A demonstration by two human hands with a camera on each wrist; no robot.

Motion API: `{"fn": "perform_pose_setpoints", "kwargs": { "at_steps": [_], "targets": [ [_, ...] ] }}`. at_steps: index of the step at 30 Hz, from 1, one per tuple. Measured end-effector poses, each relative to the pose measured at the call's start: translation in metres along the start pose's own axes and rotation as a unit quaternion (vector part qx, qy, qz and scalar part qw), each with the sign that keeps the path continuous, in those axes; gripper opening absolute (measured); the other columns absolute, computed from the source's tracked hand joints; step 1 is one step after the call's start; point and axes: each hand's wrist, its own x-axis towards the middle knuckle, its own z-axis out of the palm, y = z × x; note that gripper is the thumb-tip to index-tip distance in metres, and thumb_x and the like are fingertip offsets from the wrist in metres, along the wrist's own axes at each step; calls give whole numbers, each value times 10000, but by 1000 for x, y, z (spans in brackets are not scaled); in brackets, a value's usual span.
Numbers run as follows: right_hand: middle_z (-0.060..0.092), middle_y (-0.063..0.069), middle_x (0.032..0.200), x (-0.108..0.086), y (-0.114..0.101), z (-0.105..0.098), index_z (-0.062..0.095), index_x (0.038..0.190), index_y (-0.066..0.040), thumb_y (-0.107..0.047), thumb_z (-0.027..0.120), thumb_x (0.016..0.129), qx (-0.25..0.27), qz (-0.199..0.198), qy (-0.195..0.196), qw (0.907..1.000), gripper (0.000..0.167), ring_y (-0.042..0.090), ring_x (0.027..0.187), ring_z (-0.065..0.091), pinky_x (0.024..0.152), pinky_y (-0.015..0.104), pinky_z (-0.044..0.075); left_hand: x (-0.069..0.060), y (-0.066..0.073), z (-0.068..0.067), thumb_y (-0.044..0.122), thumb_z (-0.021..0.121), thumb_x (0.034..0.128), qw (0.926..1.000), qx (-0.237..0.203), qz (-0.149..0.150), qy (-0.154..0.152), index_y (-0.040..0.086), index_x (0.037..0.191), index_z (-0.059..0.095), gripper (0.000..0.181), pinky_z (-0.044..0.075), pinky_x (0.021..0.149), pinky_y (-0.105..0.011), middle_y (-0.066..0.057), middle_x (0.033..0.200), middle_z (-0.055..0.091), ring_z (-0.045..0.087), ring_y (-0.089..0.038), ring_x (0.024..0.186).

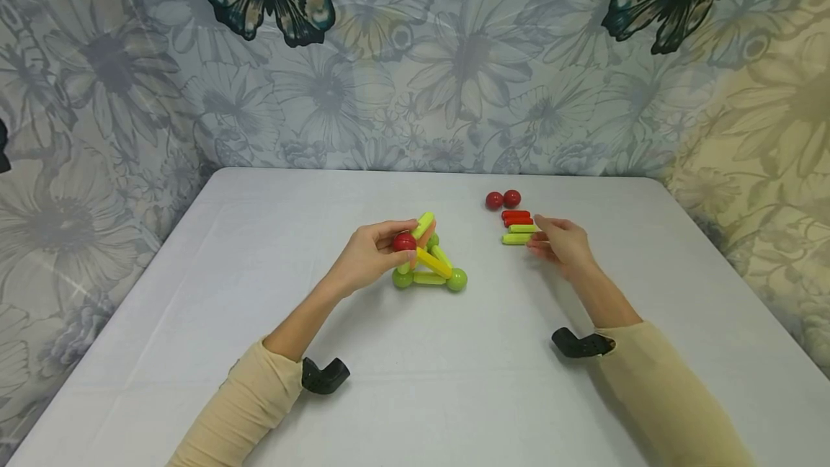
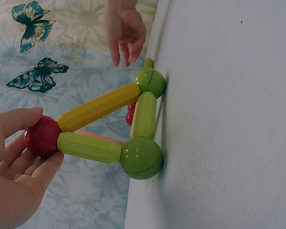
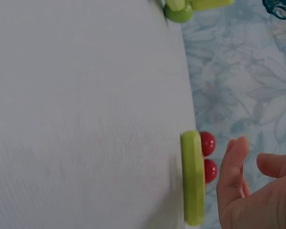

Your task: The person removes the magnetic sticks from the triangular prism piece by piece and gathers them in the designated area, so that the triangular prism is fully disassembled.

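My left hand (image 1: 369, 256) holds a red ball (image 2: 42, 136) between thumb and fingers. That ball tops a pyramid-like frame of balls and ribbed sticks standing on the table. A yellow stick (image 2: 100, 108) and a light green stick (image 2: 89, 147) slope from it to green balls (image 2: 142, 158), and another light green stick (image 2: 144, 114) joins two of these along the base. An orange-pink stick shows partly behind. My right hand (image 1: 563, 242), thumb and fingers apart and holding nothing visible, hovers beside loose light green sticks (image 1: 516, 239); whether it touches them I cannot tell.
Behind the loose green sticks lie red sticks (image 1: 516, 215), and two red balls (image 1: 494, 200) sit farther back. The white table (image 1: 259, 215) meets a flowered wall covering (image 1: 467, 107) at its far edge. Black curved pieces (image 1: 324, 376) stick out at both cuffs.
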Motion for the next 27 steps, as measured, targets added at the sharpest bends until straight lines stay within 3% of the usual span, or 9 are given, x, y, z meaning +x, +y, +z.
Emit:
{"fn": "perform_pose_setpoints", "kwargs": {
  "at_steps": [6,13,17,22,27],
  "targets": [
    [511,120,1054,-16,-4,28,325,1406,9,-356,550,969,38,-225,-959,9951,612,100,741,638,729,201,534,0,-1,-1,-21,672,865,10000,7,-45,-13,34,1327,554,479,499,879,-274,-103,1348,531,577,-225,1139],
    [516,193,1258,-34,-10,62,347,1440,11,-303,501,1004,-160,-202,-2166,9759,560,211,990,640,821,252,521,0,0,-1,-9,687,858,10000,-20,-89,-12,46,1324,561,486,508,868,-286,-110,1327,544,584,-236,1127],
    [488,214,1314,-44,-13,80,373,1431,13,-275,497,1007,43,-126,-2625,9648,527,243,1063,608,849,272,511,0,0,-1,2,679,866,10000,-5,-84,-2,52,1322,565,473,514,861,-297,-108,1309,559,592,-234,1114],
    [520,179,1245,-55,-21,96,379,1421,23,-213,513,1002,683,202,-3043,9499,499,184,969,643,837,257,511,0,0,-2,33,668,884,10000,11,-78,13,53,1325,563,454,511,868,-302,-108,1295,568,588,-227,1123],
    [600,140,1145,-61,-27,106,401,1393,40,-174,521,998,957,403,-3146,9435,465,184,930,668,821,263,520,1,-1,-2,33,667,885,10000,-59,-35,-11,47,1327,557,456,515,861,-303,-108,1300,564,592,-226,1119]
  ]
}}
